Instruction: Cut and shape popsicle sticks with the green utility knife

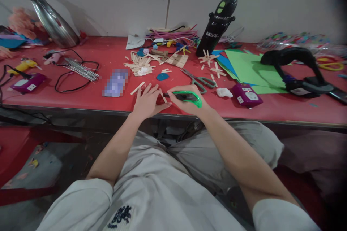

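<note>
My right hand is closed around a green and black utility knife, its front end pointing left. My left hand lies near the table's front edge with its fingers spread. A short wooden craft stick is between its index finger and thumb, and the knife's tip is close to that stick. Where the blade meets the stick is too small to make out. Another craft stick lies just beyond the left fingers. Scissors with grey-green handles and a flat blue piece lie beyond the hands.
A pile of craft sticks is at the middle back of the red table. A black bottle, green paper and a purple box are right. A metal jug, glue gun and cables stand left.
</note>
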### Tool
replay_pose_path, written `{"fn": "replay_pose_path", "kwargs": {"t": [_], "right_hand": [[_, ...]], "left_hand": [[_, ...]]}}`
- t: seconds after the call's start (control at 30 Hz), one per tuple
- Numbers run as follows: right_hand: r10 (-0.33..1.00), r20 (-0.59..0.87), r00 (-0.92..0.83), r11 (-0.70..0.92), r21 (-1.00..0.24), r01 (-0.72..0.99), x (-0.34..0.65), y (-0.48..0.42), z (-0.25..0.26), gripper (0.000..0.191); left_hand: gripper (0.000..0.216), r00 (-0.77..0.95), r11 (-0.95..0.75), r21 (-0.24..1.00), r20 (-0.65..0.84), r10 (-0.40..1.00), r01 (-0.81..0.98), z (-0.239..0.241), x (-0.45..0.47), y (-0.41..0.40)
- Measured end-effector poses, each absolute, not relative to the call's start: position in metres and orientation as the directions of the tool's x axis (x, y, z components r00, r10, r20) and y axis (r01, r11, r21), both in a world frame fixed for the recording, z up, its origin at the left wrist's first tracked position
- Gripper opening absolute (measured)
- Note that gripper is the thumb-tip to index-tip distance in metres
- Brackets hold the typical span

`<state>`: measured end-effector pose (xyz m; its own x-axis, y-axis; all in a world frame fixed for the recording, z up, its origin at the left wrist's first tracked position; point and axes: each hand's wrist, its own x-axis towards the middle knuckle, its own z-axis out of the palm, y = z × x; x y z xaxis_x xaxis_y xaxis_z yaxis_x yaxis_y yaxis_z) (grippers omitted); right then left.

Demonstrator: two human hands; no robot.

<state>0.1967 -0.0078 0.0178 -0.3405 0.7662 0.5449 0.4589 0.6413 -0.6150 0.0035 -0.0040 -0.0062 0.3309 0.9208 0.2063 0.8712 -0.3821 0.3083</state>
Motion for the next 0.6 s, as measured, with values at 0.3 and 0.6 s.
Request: {"fn": "replay_pose_path", "kwargs": {"t": [0.3, 0.6], "right_hand": [[0.813, 0.559, -0.162, 0.56, -0.677, 0.477, 0.1999, -0.0074, 0.0105, 0.02], [0.875, 0.466, -0.134, 0.469, -0.744, 0.476, 0.1977, -0.004, 0.0122, 0.029]], "left_hand": [[0.065, 0.347, -0.394, 0.317, 0.194, 0.917, 0.863, -0.0072, 0.0027, -0.0014], [0.073, 0.347, -0.401, 0.311, 0.215, 0.913, 0.862, -0.0127, 0.0023, -0.0005]]}}
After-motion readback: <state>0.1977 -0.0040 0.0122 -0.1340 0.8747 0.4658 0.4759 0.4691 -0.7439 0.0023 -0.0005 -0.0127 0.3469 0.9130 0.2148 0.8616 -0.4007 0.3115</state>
